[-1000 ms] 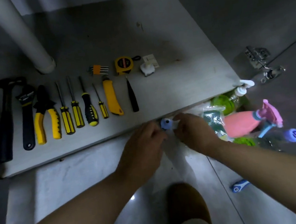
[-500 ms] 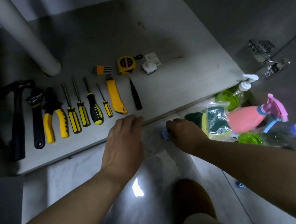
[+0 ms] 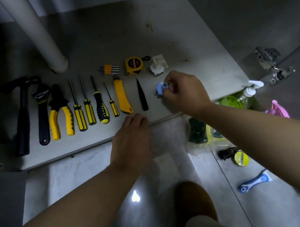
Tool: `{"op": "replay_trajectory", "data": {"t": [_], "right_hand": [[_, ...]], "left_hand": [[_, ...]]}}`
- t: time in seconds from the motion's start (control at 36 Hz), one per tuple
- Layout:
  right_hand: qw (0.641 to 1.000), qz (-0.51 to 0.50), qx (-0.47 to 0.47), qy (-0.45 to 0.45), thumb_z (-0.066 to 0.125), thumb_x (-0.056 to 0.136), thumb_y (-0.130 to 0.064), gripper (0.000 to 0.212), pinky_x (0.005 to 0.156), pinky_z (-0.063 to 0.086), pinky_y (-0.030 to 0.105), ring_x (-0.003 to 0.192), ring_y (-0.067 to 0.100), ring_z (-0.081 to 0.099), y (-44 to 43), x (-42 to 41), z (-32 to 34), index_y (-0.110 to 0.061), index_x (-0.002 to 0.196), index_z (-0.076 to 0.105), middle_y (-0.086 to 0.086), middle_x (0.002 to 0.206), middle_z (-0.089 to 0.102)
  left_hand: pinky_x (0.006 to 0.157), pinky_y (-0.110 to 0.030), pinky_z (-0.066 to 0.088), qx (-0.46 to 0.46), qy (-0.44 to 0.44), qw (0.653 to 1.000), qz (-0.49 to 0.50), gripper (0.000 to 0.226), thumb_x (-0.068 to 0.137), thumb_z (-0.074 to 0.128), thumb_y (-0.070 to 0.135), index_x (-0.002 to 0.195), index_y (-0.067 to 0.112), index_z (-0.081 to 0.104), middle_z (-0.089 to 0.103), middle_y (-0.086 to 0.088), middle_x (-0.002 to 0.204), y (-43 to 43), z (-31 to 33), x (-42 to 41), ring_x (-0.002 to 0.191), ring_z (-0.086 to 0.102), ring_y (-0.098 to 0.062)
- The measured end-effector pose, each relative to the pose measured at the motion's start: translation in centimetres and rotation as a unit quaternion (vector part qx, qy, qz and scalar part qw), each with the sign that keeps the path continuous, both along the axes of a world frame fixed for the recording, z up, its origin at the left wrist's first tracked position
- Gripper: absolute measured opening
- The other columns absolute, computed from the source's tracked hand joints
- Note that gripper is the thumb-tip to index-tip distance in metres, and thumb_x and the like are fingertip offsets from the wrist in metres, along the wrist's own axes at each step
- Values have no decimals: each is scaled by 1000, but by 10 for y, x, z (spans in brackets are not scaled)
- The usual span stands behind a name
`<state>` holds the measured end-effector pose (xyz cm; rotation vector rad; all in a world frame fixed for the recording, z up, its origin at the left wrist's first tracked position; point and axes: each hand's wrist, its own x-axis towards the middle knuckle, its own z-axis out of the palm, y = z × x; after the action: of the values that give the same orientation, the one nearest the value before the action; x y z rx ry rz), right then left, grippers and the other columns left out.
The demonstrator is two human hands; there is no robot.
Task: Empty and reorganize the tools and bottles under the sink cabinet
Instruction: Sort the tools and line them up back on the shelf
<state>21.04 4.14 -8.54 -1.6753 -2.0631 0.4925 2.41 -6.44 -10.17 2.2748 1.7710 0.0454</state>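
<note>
A row of tools lies on the grey cabinet floor (image 3: 183, 38): a hammer (image 3: 22, 118), a wrench (image 3: 42, 112), yellow pliers (image 3: 59, 113), several screwdrivers (image 3: 87, 110), a yellow utility knife (image 3: 122, 98) and a thin black tool (image 3: 142, 97). Behind them lie hex keys (image 3: 110, 69), a yellow tape measure (image 3: 134, 65) and a white fitting (image 3: 156, 69). My right hand (image 3: 184, 91) pinches a small blue part (image 3: 161, 88) just right of the black tool, low over the cabinet floor. My left hand (image 3: 131, 136) rests with fingers curled on the cabinet's front edge and holds nothing.
A grey drain pipe (image 3: 39, 36) stands at the back left. On the tiled floor at right lie a green soap bottle (image 3: 238, 98), a pink spray bottle (image 3: 277, 110), bagged sponges (image 3: 199, 131), a tape roll (image 3: 241, 158) and a blue-and-white tool (image 3: 254, 182). A door hinge (image 3: 270, 63) juts from the right wall.
My right hand lifted the blue part from the tiled floor and carried it forward onto the cabinet floor beside the black tool. My left hand stayed at the front edge.
</note>
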Motion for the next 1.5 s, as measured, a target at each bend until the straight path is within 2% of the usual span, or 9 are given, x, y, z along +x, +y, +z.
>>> {"op": "replay_trajectory", "data": {"t": [0.17,0.42,0.69,1.0,1.11,1.19,1.28,1.36,1.5], "right_hand": [[998,2,-25,-50,63,94,-31,16,73,55,40,84,25,65,18,-7,-9,-18,104,65,5,92,69],[990,-120,-28,65,63,90,-29,11,64,46,32,72,15,58,-29,43,-16,-22,92,55,-2,77,61],[928,-278,-242,-63,73,79,-62,73,81,50,44,106,38,62,-122,85,-71,-7,118,46,15,126,52],[924,-269,-261,-80,68,82,-65,79,89,51,44,115,36,58,-108,82,-78,-4,128,49,16,130,49],[914,-250,-304,-95,69,87,-48,55,83,54,36,105,31,64,-94,83,-72,-2,116,61,17,117,64],[933,-273,-232,-21,63,90,-36,31,76,48,36,87,29,58,-91,80,-63,-5,90,58,23,101,64],[947,-294,-125,20,58,92,-28,27,90,45,46,92,33,51,-97,89,-50,-7,77,53,22,87,55],[939,-308,-155,-11,50,98,-29,36,99,37,40,114,34,46,-98,103,-48,4,103,60,22,112,54],[899,-343,-273,3,42,102,-32,51,101,38,41,122,38,46,-84,106,-63,6,135,43,25,134,47]], "left_hand": [[96,-30,47,-4,6,1000,-7,54,86,63,20,138,12,53,48,-3,139,0,-1,0,131,41,-23],[98,-30,47,-1,6,1000,-15,50,91,56,20,140,11,50,46,-4,140,1,1,1,129,40,-22],[91,-37,53,-25,16,1000,1,54,89,58,10,142,12,48,43,-3,138,0,5,6,127,39,-23],[94,-39,53,-44,58,997,2,65,88,61,20,150,13,41,41,-2,140,2,7,12,126,41,-24],[94,-39,53,-41,65,997,-3,68,88,64,22,151,13,40,41,-3,140,2,7,11,126,42,-24],[94,-39,53,-39,62,997,-4,67,88,65,23,150,13,41,42,-2,139,3,7,10,126,42,-23],[94,-39,53,-34,61,998,-6,66,87,65,23,149,13,43,43,-2,138,3,6,9,125,43,-23],[92,-39,53,-25,62,998,-8,66,86,65,23,148,12,44,44,-3,137,2,4,9,124,43,-23],[92,-40,53,-23,65,998,-10,67,86,65,23,148,11,43,45,-5,137,2,4,9,125,43,-25]]}}
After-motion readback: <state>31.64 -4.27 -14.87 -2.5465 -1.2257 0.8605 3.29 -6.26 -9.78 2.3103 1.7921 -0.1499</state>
